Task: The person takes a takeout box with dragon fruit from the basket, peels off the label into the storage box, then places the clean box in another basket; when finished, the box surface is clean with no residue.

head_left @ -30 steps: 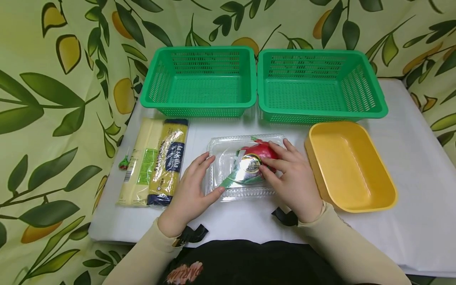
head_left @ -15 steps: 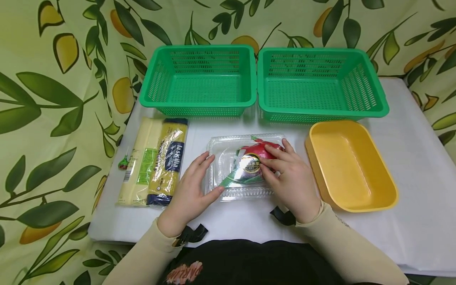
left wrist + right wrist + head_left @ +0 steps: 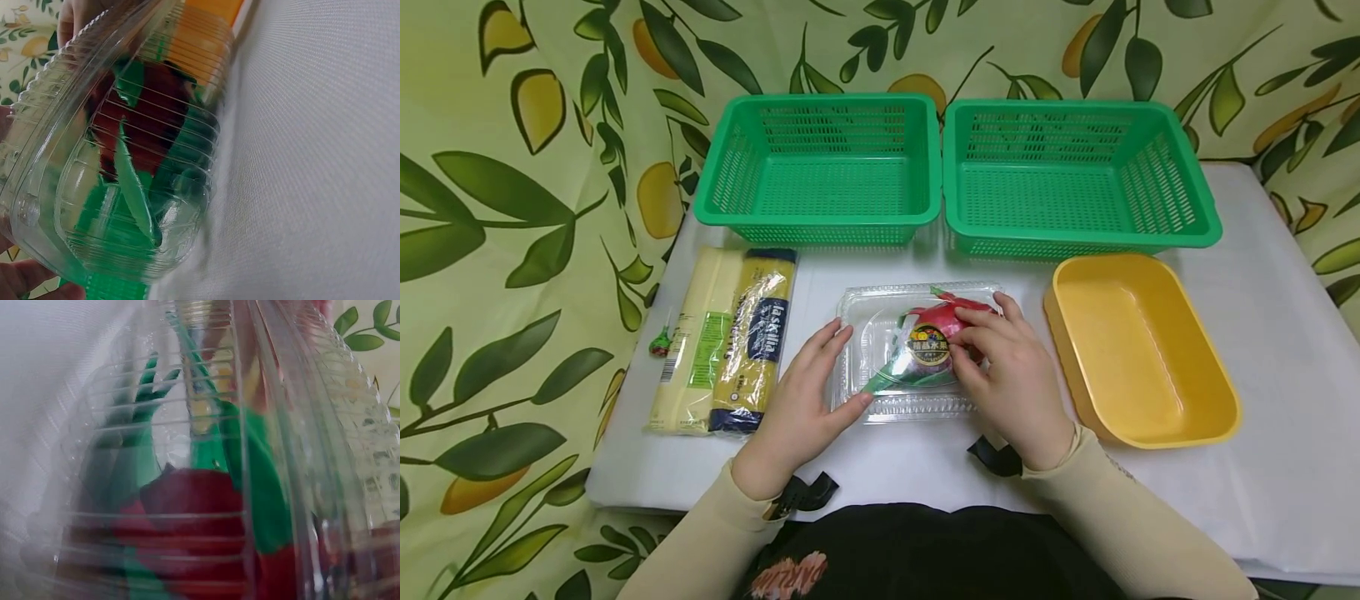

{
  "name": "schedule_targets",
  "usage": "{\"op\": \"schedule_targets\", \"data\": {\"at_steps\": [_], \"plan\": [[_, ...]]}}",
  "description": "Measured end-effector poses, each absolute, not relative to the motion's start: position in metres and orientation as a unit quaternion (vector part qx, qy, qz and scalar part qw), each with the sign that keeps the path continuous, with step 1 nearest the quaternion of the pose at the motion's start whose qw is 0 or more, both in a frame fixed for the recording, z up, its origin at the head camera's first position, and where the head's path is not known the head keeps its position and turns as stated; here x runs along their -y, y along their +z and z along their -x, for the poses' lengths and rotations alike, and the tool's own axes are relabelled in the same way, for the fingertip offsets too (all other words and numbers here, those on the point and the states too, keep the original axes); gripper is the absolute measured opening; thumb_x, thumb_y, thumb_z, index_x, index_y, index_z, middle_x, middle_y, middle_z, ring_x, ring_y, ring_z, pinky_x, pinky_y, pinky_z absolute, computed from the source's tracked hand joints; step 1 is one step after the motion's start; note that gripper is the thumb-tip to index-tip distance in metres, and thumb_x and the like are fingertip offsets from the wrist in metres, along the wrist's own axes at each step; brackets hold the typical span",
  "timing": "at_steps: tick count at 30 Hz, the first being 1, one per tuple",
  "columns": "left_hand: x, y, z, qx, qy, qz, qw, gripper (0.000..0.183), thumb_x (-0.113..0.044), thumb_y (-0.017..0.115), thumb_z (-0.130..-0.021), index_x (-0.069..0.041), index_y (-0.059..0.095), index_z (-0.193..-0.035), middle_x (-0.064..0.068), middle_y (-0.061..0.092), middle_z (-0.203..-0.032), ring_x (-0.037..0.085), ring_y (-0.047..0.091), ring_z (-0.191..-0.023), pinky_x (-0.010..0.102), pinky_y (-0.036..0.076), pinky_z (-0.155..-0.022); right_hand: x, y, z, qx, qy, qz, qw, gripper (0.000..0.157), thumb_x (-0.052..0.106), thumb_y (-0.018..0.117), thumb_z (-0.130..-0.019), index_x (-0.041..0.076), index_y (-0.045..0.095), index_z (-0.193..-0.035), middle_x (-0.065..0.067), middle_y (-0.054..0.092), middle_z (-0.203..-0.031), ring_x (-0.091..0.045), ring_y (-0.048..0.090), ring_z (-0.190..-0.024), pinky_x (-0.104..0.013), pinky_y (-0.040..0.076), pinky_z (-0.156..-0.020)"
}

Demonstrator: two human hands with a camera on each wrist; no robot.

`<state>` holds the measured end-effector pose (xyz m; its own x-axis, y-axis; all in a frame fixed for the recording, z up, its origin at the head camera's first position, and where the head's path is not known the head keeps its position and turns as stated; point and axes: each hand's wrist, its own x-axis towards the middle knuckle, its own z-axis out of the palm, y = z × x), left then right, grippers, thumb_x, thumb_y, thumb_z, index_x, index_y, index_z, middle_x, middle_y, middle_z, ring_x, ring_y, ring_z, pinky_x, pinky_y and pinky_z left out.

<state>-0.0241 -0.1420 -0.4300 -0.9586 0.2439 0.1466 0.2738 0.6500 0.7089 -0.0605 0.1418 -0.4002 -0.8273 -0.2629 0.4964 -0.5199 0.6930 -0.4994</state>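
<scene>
A clear plastic clamshell container [image 3: 861, 337] lies in front of me with a red dragon fruit [image 3: 947, 315] inside it. The fruit's green-tipped leaves show through the ribbed wall in the left wrist view. On the lid is a round black and gold sticker [image 3: 929, 345]. My left hand [image 3: 793, 408] rests along the container's left side with fingers spread and thumb at the near left corner. Over the lid's right half is my right hand [image 3: 1011, 375], fingers bent, thumb and fingertips close together at the sticker's right edge. Whether they pinch it, I cannot tell.
Two green plastic baskets [image 3: 820, 218] [image 3: 1078, 235] stand side by side at the back. A yellow tub [image 3: 1138, 350] is right of my right hand. Two packs of noodles [image 3: 696, 350] [image 3: 754, 342] lie at the left, with a small green and red trinket [image 3: 660, 342] beside them.
My right hand's fingers have bent more and drawn in toward the thumb at the sticker. Glare on the lid has shifted, so the sticker reads more clearly. My left hand stays put.
</scene>
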Motion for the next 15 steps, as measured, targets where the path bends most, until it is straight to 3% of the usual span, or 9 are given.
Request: {"op": "schedule_targets", "data": {"at_steps": [15], "plan": [[0.14, -0.4304, 0.0235, 0.905, -0.401, 0.142, 0.028, 0.086, -0.042, 0.082, -0.094, -0.008, 0.049, -0.166, 0.016, 0.039, -0.176, 0.046, 0.041, -0.161, 0.077, 0.039, -0.12, -0.1438, -0.4025, 0.0584, 0.904, 0.318, -0.225, 0.178, 0.005, 0.002, 0.081, -0.09, 0.001, 0.082, -0.095, -0.02, 0.078, -0.13, -0.05, 0.058, -0.145, -0.068, 0.044, -0.118]]}}
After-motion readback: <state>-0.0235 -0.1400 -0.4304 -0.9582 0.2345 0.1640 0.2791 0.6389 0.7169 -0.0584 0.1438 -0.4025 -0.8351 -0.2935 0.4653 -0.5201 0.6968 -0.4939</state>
